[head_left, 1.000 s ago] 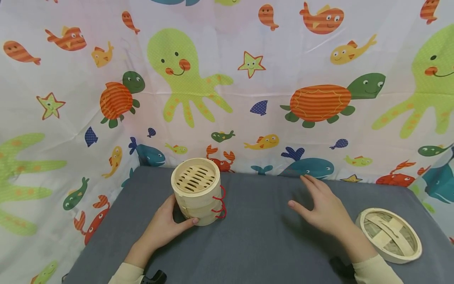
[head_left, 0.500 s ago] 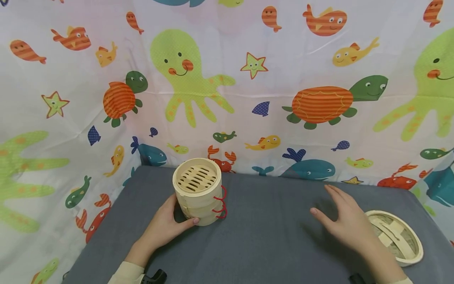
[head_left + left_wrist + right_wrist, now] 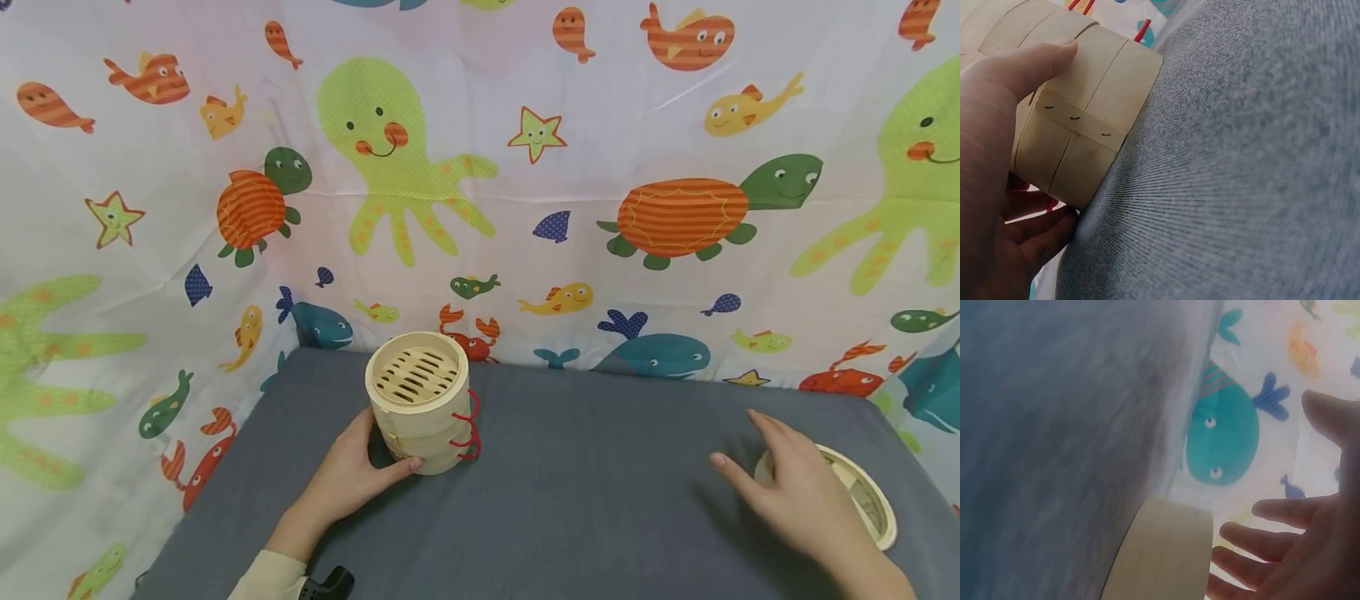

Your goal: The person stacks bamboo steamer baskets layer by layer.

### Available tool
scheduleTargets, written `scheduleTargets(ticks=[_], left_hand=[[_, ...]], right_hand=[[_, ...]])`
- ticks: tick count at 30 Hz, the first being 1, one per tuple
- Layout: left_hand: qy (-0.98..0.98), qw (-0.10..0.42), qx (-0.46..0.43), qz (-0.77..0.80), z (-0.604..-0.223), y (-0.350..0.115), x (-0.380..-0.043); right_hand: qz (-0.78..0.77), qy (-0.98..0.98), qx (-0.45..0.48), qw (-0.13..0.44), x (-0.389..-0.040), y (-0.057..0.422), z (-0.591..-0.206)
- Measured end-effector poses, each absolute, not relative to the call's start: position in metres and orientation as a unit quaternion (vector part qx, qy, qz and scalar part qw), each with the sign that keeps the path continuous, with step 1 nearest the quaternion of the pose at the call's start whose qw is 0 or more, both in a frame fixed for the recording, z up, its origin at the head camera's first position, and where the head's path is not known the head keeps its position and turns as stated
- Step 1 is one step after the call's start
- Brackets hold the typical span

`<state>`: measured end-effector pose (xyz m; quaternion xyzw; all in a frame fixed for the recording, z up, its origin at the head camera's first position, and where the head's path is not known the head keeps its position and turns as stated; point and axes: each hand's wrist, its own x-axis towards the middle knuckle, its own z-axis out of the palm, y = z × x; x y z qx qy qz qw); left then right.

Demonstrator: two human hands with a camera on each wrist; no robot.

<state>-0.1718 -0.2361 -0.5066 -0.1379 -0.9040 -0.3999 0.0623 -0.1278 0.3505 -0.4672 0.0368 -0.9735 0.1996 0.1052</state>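
A stacked bamboo steamer (image 3: 420,417) with slatted top and red cord loops on its right side stands on the grey cloth, left of middle. My left hand (image 3: 348,479) grips its lower left side, thumb across the front; in the left wrist view the thumb (image 3: 1041,62) lies on the bamboo wall and the other fingers reach behind it. Over at the right, my right hand (image 3: 806,500) hovers with fingers spread above the round bamboo lid (image 3: 873,500), hiding much of it. The right wrist view shows the lid's pale rim (image 3: 1163,550) beside those fingers, with nothing held.
The grey cloth (image 3: 585,483) covers the table between the steamer and the lid. Behind and to the left hangs a white curtain (image 3: 495,225) printed with sea animals, meeting the table's back edge.
My right hand has moved rightward from mid-table to over the lid, covering more of it. The left hand and steamer have stayed in place.
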Motion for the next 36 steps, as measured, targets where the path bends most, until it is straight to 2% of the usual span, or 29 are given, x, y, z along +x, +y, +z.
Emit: scheduleTargets(ticks=[8,13,28,36], left_hand=[[-0.901,0.066,-0.15,-0.402,-0.506,-0.235,-0.174],[-0.902,0.066,-0.148,-0.401,-0.505,-0.234,-0.174],[-0.904,0.067,-0.142,-0.398,-0.505,-0.235,-0.175],[-0.903,0.069,-0.144,-0.399,-0.507,-0.236,-0.173]], right_hand=[[0.164,-0.982,-0.01,0.097,-0.113,0.378,-0.469],[0.145,-0.986,-0.045,0.07,-0.104,0.392,-0.472],[0.113,-0.991,-0.05,0.053,-0.093,0.411,-0.481],[0.103,-0.992,-0.073,-0.012,-0.093,0.419,-0.487]])
